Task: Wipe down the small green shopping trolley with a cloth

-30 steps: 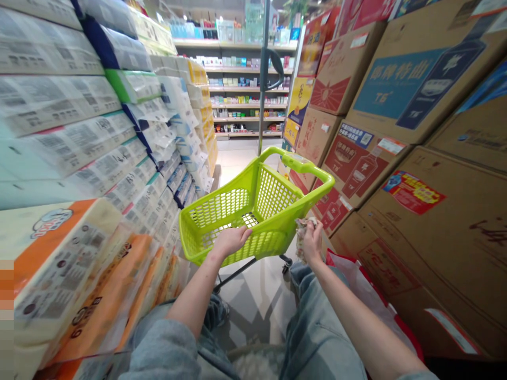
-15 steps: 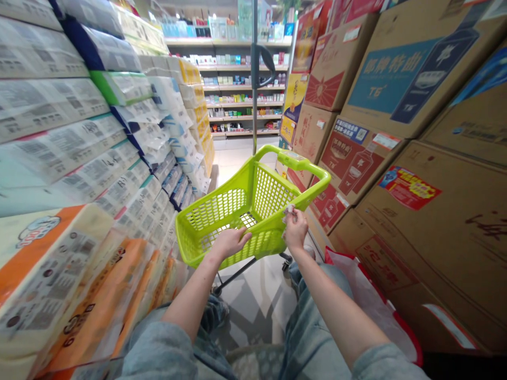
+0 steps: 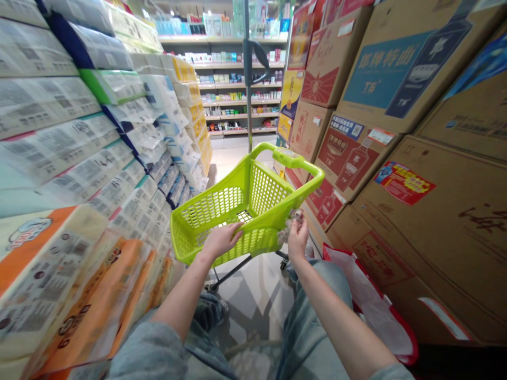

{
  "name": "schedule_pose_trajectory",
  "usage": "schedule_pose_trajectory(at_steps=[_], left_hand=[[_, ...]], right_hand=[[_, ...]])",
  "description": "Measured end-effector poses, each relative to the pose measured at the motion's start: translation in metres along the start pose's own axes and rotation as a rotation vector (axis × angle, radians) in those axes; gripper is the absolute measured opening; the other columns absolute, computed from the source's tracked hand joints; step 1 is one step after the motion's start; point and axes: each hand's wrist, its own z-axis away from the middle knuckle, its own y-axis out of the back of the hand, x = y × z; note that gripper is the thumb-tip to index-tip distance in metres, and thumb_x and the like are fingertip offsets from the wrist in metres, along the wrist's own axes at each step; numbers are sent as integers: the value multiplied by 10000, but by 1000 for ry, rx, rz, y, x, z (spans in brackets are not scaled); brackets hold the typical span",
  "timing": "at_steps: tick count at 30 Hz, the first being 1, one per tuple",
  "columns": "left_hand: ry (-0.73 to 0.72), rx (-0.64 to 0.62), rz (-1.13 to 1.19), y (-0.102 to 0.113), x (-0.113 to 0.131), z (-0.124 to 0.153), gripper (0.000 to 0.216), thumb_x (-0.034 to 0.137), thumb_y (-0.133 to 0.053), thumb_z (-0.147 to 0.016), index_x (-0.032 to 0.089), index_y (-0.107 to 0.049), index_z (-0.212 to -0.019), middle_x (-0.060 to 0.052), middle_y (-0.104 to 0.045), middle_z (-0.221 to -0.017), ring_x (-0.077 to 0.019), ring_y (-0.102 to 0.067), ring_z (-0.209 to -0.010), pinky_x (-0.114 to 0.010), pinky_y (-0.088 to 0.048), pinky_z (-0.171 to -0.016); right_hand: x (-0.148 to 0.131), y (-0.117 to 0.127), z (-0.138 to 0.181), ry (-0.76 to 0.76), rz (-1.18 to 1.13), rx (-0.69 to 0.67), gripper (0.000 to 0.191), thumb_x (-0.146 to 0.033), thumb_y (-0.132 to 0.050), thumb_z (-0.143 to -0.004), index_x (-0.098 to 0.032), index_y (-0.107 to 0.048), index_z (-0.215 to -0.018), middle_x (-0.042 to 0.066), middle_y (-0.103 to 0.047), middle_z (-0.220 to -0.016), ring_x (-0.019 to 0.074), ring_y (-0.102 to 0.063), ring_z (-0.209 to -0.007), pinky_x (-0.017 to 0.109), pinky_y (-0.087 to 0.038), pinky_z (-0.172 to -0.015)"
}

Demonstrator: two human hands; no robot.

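A lime-green plastic shopping cart [image 3: 214, 211] stands in a narrow store aisle just in front of my knees. My left hand [image 3: 222, 238] grips the near rim of its basket, fingers curled over the edge. My right hand [image 3: 297, 235] is closed on a small crumpled cloth or wipe [image 3: 291, 220] and presses it against the cart's right near corner. The basket looks empty inside. The cart's handle [image 3: 291, 157] is on the far side, away from me.
Packs of tissue paper [image 3: 71, 174] are stacked high on the left. Cardboard cartons [image 3: 400, 153] are piled on the right. A red and white bag [image 3: 372, 306] lies by my right leg. Shelves of goods [image 3: 233, 95] and a grey pole [image 3: 247, 79] stand at the aisle's end.
My right hand rose from beside the cart's corner and brought the cloth against the rim, then slid slightly down it. My left hand kept its grip. The view shifted a little left.
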Motion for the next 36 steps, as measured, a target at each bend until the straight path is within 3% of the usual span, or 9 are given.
schedule_pose_trajectory(at_steps=[3,6,12,17,20,25,28,32,36], left_hand=[[-73,56,30,0,2,0,427,380,-294,-942,268,-391,-1342,-55,-590,-1227,-201,-595,-1041,-294,-464,-837],[-84,87,27,-1,17,-9,431,336,-313,-931,214,-399,-1335,-82,-575,-1235,-220,-577,-1063,-313,-455,-864],[143,91,90,0,49,-34,354,417,-369,-912,229,-473,-1193,-70,-596,-1168,-224,-588,-1011,-309,-451,-808],[146,73,96,0,42,-36,341,431,-373,-916,252,-456,-1193,-56,-582,-1189,-220,-580,-1038,-301,-439,-807],[133,80,97,-2,33,-35,336,407,-384,-913,250,-450,-1203,-52,-583,-1194,-217,-580,-1043,-301,-440,-812],[115,76,97,-3,23,-31,347,377,-392,-908,254,-434,-1229,-48,-569,-1225,-217,-562,-1078,-312,-441,-842],[123,72,97,-2,21,-29,355,374,-406,-901,256,-430,-1235,-46,-565,-1236,-218,-560,-1085,-312,-441,-854],[88,88,106,-2,19,-31,332,357,-402,-903,242,-440,-1212,-36,-580,-1215,-222,-574,-1063,-303,-449,-830],[102,93,105,-2,19,-34,301,332,-388,-909,246,-439,-1193,-26,-595,-1186,-217,-585,-1041,-296,-454,-804]], right_hand=[[3,2,-28,67,-20,-44,569,-409,-436,-853,-174,-346,-1364,171,-445,-1348,272,-427,-1237,436,-359,-997],[9,-12,-41,93,13,-106,567,-376,-440,-828,-155,-357,-1343,196,-418,-1350,295,-394,-1257,465,-329,-1017],[64,-45,-22,14,134,-99,325,-387,-417,-792,-171,-532,-1007,173,-593,-1043,284,-521,-1063,442,-409,-902],[103,-43,-9,-63,186,-206,261,-443,-432,-745,-199,-522,-768,103,-619,-750,275,-594,-822,422,-469,-738],[96,-38,-14,-66,192,-244,300,-461,-436,-746,-185,-547,-782,123,-639,-799,285,-600,-852,425,-471,-753],[45,-32,-38,104,39,-211,391,-431,-402,-836,-171,-541,-1094,149,-609,-1133,251,-544,-1075,412,-409,-931],[24,-32,-53,134,5,-173,445,-438,-415,-858,-159,-483,-1198,165,-567,-1209,253,-510,-1135,414,-376,-971],[37,-36,-51,62,44,-225,508,-492,-374,-859,-112,-479,-1180,201,-556,-1201,260,-502,-1144,380,-391,-948],[72,-43,-32,-57,46,-296,481,-509,-320,-845,-122,-557,-1005,163,-654,-952,259,-598,-938,365,-464,-795]])
